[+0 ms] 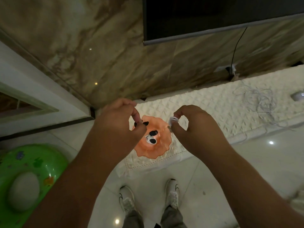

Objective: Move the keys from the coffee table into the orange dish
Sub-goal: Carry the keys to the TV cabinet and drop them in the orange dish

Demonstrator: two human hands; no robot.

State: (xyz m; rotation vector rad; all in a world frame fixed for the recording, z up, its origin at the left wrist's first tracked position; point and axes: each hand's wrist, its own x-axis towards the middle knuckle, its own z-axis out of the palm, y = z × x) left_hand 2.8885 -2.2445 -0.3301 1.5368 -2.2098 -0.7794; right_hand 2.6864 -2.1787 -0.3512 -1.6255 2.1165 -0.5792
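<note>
Two hands hover over one orange dish (pixel 152 148) on the white cloth (pixel 213 111). My left hand (pixel 118 122) pinches dark-headed keys (pixel 142 123) at the dish's eleven o'clock; my right hand (pixel 195 127) pinches a white tag (pixel 173 120) at two o'clock. I'd lower both before letting go, so nothing bounces out. Two dark-headed keys (pixel 153 137) already lie inside.

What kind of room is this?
Probably a living room at home: a wall-mounted TV above a low cabinet with a cream cloth, an orange dish on it, and an inflatable green ring on the floor.
</note>
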